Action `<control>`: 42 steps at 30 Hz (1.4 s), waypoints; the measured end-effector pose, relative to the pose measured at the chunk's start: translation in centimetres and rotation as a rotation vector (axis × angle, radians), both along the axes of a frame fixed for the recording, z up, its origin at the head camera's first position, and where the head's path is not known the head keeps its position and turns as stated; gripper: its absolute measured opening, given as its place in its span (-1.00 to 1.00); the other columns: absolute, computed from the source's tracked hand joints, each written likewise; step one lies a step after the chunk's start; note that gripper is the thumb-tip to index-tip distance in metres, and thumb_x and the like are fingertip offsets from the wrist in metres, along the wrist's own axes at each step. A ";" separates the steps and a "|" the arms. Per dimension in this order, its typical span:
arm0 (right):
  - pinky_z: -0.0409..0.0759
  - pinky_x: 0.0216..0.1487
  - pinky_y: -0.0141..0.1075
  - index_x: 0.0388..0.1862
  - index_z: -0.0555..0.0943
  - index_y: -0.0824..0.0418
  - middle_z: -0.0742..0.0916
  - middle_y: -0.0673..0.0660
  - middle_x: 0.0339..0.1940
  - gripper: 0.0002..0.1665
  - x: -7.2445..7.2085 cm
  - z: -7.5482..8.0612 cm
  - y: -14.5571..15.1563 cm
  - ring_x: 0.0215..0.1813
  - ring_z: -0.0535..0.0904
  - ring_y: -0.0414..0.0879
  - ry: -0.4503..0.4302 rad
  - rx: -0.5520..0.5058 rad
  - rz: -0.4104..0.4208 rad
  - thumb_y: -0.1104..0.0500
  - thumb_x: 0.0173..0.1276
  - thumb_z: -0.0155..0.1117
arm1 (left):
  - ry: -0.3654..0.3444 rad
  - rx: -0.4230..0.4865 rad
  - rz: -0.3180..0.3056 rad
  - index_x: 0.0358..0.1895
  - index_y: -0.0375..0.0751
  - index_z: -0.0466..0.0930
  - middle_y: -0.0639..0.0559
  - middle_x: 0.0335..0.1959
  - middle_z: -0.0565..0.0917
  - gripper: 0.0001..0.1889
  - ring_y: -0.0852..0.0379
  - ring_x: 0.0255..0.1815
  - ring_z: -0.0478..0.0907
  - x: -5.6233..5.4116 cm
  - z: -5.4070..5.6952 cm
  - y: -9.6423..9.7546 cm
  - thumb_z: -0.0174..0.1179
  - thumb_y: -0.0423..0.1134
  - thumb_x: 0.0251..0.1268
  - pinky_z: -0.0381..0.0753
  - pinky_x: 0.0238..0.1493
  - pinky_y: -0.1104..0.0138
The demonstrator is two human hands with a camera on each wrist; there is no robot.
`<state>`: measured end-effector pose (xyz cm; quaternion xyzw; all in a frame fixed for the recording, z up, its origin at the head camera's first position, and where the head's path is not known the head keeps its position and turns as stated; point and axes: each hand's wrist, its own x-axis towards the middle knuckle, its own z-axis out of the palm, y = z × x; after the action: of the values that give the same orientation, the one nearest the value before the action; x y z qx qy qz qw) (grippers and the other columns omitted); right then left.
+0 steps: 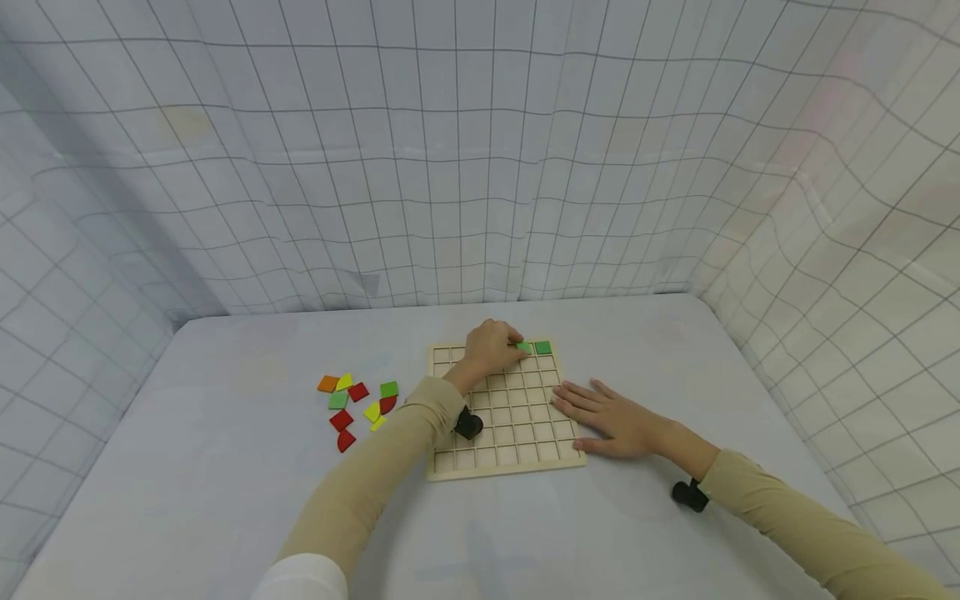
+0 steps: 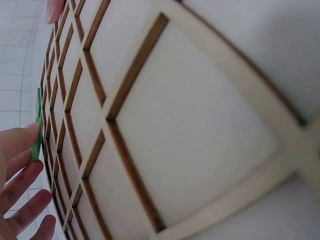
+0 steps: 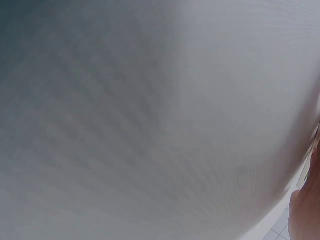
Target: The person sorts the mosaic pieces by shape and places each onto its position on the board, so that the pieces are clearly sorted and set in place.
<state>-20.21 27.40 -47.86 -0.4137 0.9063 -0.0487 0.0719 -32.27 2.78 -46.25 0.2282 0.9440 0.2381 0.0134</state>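
A wooden grid board [image 1: 506, 473] lies on the white table, divided into square cells. At its far edge my left hand [image 1: 491, 346] pinches a light green square tile [image 1: 524, 347] between thumb and fingers, over a cell in the top row. Right beside it, a darker green tile [image 1: 543, 347] occupies the far right corner cell. The left wrist view shows the held tile [image 2: 36, 145] edge-on under the thumb, the other fingers spread below. My right hand [image 1: 615, 421] rests flat, fingertips on the board's right edge; its wrist view shows mostly blurred table surface.
Left of the board, several loose pieces lie scattered: an orange tile [image 1: 327, 383], a red square [image 1: 358, 391], a green square [image 1: 389, 389], a pale green square [image 1: 338, 401] and red and yellow quarter-round pieces. A gridded white curtain [image 1: 480, 167] stands behind the table.
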 end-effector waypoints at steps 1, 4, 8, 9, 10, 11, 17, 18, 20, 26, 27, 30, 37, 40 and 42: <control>-0.07 0.46 0.23 0.58 -0.03 0.08 0.06 0.08 0.60 -0.18 0.0 0.0 0.0 0.60 -0.07 0.06 -0.002 -0.003 0.001 -0.22 0.49 -0.11 | 0.001 -0.002 0.001 -0.03 -0.02 0.73 0.06 -0.13 0.74 -0.70 0.09 -0.08 0.59 0.0 0.0 0.0 0.31 -0.04 0.21 0.62 -0.14 0.26; -0.08 0.47 0.22 0.58 -0.03 0.08 0.06 0.06 0.61 -0.18 0.0 0.0 0.0 0.60 -0.07 0.05 -0.005 -0.005 0.000 -0.23 0.50 -0.12 | -0.002 -0.009 0.001 -0.02 -0.01 0.73 0.07 -0.14 0.73 -0.70 0.09 -0.10 0.56 0.0 0.0 0.2 0.31 -0.04 0.21 0.60 -0.17 0.26; -0.08 0.48 0.20 0.58 -0.06 0.05 0.04 0.04 0.61 -0.18 -0.1 -0.2 0.1 0.61 -0.10 0.02 0.001 0.007 -0.001 -0.24 0.50 -0.15 | -0.008 -0.013 0.006 -0.02 0.00 0.72 0.07 -0.15 0.72 -0.70 0.10 -0.13 0.53 0.1 0.0 0.3 0.30 -0.04 0.21 0.57 -0.20 0.28; -0.08 0.48 0.20 0.58 -0.07 0.04 0.03 0.03 0.61 -0.18 -0.1 -0.2 0.2 0.61 -0.10 0.01 0.002 0.010 0.000 -0.25 0.50 -0.16 | -0.008 -0.012 0.007 -0.01 0.00 0.72 0.07 -0.15 0.72 -0.70 0.10 -0.13 0.53 0.1 0.0 0.3 0.30 -0.04 0.22 0.56 -0.21 0.28; -0.08 0.48 0.19 0.58 -0.07 0.04 0.03 0.03 0.61 -0.18 -0.1 -0.2 0.2 0.61 -0.10 0.01 0.004 0.013 0.000 -0.25 0.50 -0.17 | -0.005 -0.011 0.006 -0.01 -0.01 0.72 0.07 -0.15 0.71 -0.70 0.09 -0.13 0.53 0.1 0.0 0.4 0.30 -0.05 0.22 0.56 -0.21 0.28; -0.07 0.48 0.19 0.58 -0.08 0.04 0.02 0.03 0.61 -0.18 -0.2 -0.3 0.2 0.61 -0.10 0.00 0.005 0.016 0.000 -0.26 0.50 -0.18 | -0.006 -0.010 0.007 -0.01 -0.01 0.72 0.07 -0.15 0.71 -0.70 0.09 -0.13 0.53 0.1 0.1 0.4 0.30 -0.05 0.22 0.56 -0.21 0.27; -0.08 0.48 0.20 0.58 -0.07 0.05 0.02 0.03 0.61 -0.18 -0.2 -0.2 0.2 0.61 -0.11 0.01 0.001 0.013 0.002 -0.25 0.50 -0.17 | -0.003 -0.025 0.011 -0.01 -0.01 0.72 0.05 -0.15 0.69 -0.70 0.08 -0.12 0.52 0.2 0.2 0.5 0.30 -0.05 0.22 0.56 -0.21 0.26; -0.09 0.48 0.20 0.58 -0.07 0.05 0.02 0.03 0.61 -0.18 -0.2 -0.2 0.1 0.61 -0.11 0.01 0.000 0.013 0.001 -0.25 0.50 -0.17 | -0.001 -0.029 0.009 -0.02 -0.01 0.72 0.04 -0.15 0.69 -0.70 0.08 -0.12 0.52 0.2 0.2 0.6 0.30 -0.05 0.22 0.56 -0.22 0.26; -0.08 0.48 0.21 0.58 -0.06 0.06 0.03 0.05 0.61 -0.18 -0.1 0.0 0.1 0.61 -0.10 0.03 0.001 0.013 0.003 -0.24 0.50 -0.16 | 0.003 -0.034 0.007 -0.02 -0.02 0.73 0.04 -0.16 0.69 -0.71 0.08 -0.14 0.51 0.2 0.2 0.6 0.30 -0.06 0.22 0.56 -0.22 0.26; -0.11 0.48 0.21 0.58 -0.06 0.07 0.02 0.06 0.61 -0.18 0.0 0.0 0.0 0.61 -0.10 0.04 -0.016 0.010 -0.003 -0.23 0.50 -0.15 | 0.002 -0.037 0.007 -0.01 -0.01 0.72 0.04 -0.17 0.69 -0.70 0.08 -0.16 0.51 0.3 0.2 0.7 0.30 -0.06 0.22 0.55 -0.20 0.25; -0.12 0.48 0.21 0.58 -0.07 0.06 0.02 0.05 0.61 -0.18 -0.1 -0.1 0.0 0.61 -0.11 0.03 -0.021 0.010 -0.006 -0.23 0.51 -0.15 | 0.003 -0.037 0.007 -0.01 -0.01 0.72 0.05 -0.17 0.69 -0.70 0.09 -0.16 0.50 0.3 0.1 0.7 0.30 -0.05 0.22 0.55 -0.20 0.25; -0.12 0.48 0.21 0.58 -0.07 0.05 0.01 0.05 0.61 -0.18 -0.1 -0.2 0.0 0.61 -0.12 0.02 -0.021 0.009 -0.008 -0.24 0.50 -0.15 | 0.001 -0.037 0.006 -0.01 0.00 0.72 0.06 -0.19 0.69 -0.70 0.10 -0.17 0.50 0.2 0.0 0.6 0.30 -0.04 0.22 0.53 -0.22 0.26; -0.11 0.48 0.21 0.58 -0.07 0.05 0.02 0.05 0.61 -0.18 0.0 -0.1 -0.1 0.61 -0.11 0.01 -0.016 0.001 -0.005 -0.23 0.50 -0.14 | 0.002 -0.021 0.006 0.00 -0.01 0.72 0.05 -0.14 0.70 -0.70 0.09 -0.15 0.51 0.3 -0.1 0.4 0.29 -0.04 0.22 0.55 -0.19 0.24; -0.09 0.47 0.22 0.58 -0.05 0.07 0.04 0.07 0.61 -0.18 0.0 -0.1 -0.1 0.61 -0.08 0.04 -0.011 -0.004 -0.002 -0.22 0.50 -0.13 | 0.003 -0.010 0.003 0.00 -0.01 0.72 0.05 -0.13 0.70 -0.70 0.08 -0.14 0.52 0.3 0.0 0.3 0.28 -0.05 0.23 0.56 -0.20 0.24; -0.07 0.46 0.24 0.58 -0.04 0.08 0.06 0.09 0.60 -0.18 0.0 -0.1 0.0 0.60 -0.06 0.06 -0.002 -0.002 -0.001 -0.22 0.50 -0.12 | 0.001 0.004 0.003 0.01 -0.01 0.71 0.03 -0.12 0.70 -0.70 0.07 -0.14 0.51 0.4 0.2 0.2 0.28 -0.06 0.23 0.56 -0.20 0.24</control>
<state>-20.18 27.35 -47.96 -0.4132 0.9064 -0.0501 0.0722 -31.84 3.03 -46.09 0.2268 0.9439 0.2399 0.0120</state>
